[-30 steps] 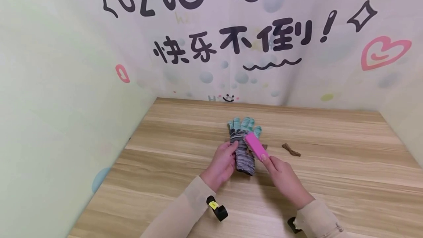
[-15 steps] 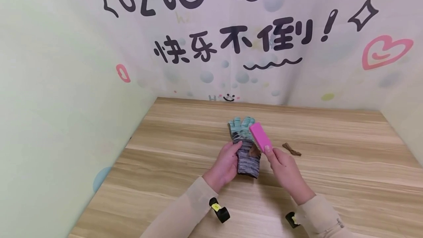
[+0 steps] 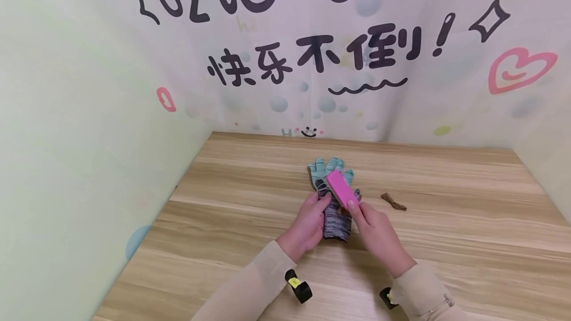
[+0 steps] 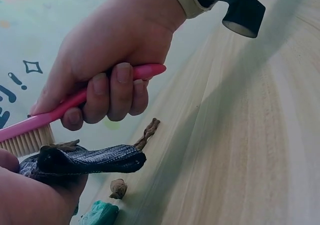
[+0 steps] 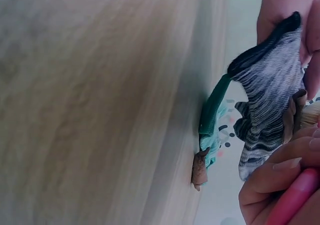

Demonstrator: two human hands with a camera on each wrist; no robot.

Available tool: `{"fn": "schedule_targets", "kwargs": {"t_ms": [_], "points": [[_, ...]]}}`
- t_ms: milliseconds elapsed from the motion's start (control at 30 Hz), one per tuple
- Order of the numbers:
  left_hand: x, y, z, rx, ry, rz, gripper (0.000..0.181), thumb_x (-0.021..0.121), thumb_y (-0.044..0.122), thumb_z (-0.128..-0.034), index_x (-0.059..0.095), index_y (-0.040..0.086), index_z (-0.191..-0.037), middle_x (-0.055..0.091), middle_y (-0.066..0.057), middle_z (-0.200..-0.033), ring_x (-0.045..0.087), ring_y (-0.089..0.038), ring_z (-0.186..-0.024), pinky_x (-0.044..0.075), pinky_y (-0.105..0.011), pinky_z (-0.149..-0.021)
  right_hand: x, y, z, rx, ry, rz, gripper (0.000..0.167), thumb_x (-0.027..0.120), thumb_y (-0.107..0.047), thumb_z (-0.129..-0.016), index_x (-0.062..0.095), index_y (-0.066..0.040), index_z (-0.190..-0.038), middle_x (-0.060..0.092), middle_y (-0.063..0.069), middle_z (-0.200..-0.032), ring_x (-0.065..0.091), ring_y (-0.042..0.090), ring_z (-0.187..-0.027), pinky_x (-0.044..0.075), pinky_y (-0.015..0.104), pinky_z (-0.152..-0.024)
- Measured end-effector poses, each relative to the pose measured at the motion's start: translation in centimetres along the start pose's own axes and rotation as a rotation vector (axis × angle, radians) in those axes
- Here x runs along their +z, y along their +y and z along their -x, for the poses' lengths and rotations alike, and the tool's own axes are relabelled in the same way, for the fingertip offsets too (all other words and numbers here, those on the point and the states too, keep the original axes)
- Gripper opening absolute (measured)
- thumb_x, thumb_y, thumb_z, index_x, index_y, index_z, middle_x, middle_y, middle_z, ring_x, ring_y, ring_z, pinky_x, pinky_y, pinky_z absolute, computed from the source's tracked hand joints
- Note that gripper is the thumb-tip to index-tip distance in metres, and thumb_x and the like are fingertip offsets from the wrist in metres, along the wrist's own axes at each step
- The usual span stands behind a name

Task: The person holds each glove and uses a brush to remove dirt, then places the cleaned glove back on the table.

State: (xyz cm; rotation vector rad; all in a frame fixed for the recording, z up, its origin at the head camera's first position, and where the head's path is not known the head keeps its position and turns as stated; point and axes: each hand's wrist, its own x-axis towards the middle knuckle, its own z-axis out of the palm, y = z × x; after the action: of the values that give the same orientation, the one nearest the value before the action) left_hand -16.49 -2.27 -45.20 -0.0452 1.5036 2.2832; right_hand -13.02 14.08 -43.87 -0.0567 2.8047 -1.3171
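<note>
Left hand (image 3: 308,224) pinches grey knit glove (image 3: 337,223); right hand (image 3: 379,232) curled round pink brush (image 3: 341,188), bristles (image 4: 29,141) facing glove.

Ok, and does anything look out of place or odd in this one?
Yes: a brown scrap lies loose on the table, and another brown scrap sits on the grey glove by the brush. They look odd because they resemble dried-leaf debris.

Looks like a small booth of uncertain kind, closed in by a pale backdrop (image 3: 392,108) with Chinese lettering (image 3: 319,58) and a pink heart (image 3: 513,77) beyond the far edge of the table (image 3: 232,187), plus pale side walls (image 3: 80,137).
</note>
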Motion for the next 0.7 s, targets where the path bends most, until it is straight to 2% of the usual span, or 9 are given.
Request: {"fn": "schedule_targets", "kwargs": {"t_ms": [100, 233, 400, 500, 700], "points": [[-0.04, -0.05, -0.12, 0.008, 0.012, 0.001, 0.047, 0.044, 0.028, -0.1078, 0.041, 0.002, -0.147, 0.058, -0.019, -0.141, 0.061, -0.026, -0.123, 0.05, -0.043, -0.109, 0.08, 0.21, 0.02, 0.016, -0.016, 0.004, 0.061, 0.031, -0.054, -0.108, 0.063, -0.002, -0.113, 0.042, 0.003, -0.071, 0.044, 0.017, -0.066, 0.04, 0.028, -0.057], [-0.28, -0.18, -0.25, 0.021, 0.016, 0.009, 0.046, 0.044, 0.027, -0.108, 0.042, 0.0, -0.146, 0.059, -0.02, -0.139, 0.063, -0.024, -0.119, 0.052, -0.042, -0.106, 0.19, 0.56, 0.13, 0.03, -0.028, 0.002, 0.059, 0.031, -0.055, -0.107, 0.06, -0.003, -0.103, 0.04, 0.002, -0.07, 0.039, 0.016, -0.061, 0.038, 0.027, -0.051], [-0.62, -0.12, -0.29, 0.006, -0.014, 0.055, 0.045, 0.041, 0.026, -0.1091, 0.041, 0.004, -0.149, 0.059, -0.019, -0.141, 0.062, -0.03, -0.125, 0.052, -0.044, -0.107, 0.23, 0.82, 0.2, 0.023, -0.03, 0.025, 0.057, 0.032, -0.053, -0.108, 0.061, -0.003, -0.103, 0.039, 0.002, -0.068, 0.038, 0.015, -0.06, 0.037, 0.027, -0.05], [-0.66, 0.05, -0.26, -0.008, -0.024, 0.062, 0.046, 0.04, 0.027, -0.1094, 0.04, 0.006, -0.15, 0.058, -0.017, -0.143, 0.061, -0.028, -0.127, 0.051, -0.043, -0.109, 0.2, 0.87, 0.2, 0.017, -0.031, 0.038, 0.057, 0.032, -0.052, -0.108, 0.061, -0.003, -0.106, 0.038, 0.001, -0.068, 0.038, 0.015, -0.06, 0.037, 0.027, -0.051], [-0.65, 0.04, -0.33, 0.001, 0.002, 0.068, 0.043, 0.039, 0.025, -0.1098, 0.042, 0.001, -0.145, 0.063, -0.018, -0.132, 0.065, -0.018, -0.107, 0.055, -0.038, -0.098, 0.16, 0.94, 0.19, 0.015, -0.036, 0.048, 0.057, 0.033, -0.052, -0.108, 0.061, -0.003, -0.105, 0.037, 0.002, -0.069, 0.038, 0.016, -0.061, 0.037, 0.029, -0.053]]}}
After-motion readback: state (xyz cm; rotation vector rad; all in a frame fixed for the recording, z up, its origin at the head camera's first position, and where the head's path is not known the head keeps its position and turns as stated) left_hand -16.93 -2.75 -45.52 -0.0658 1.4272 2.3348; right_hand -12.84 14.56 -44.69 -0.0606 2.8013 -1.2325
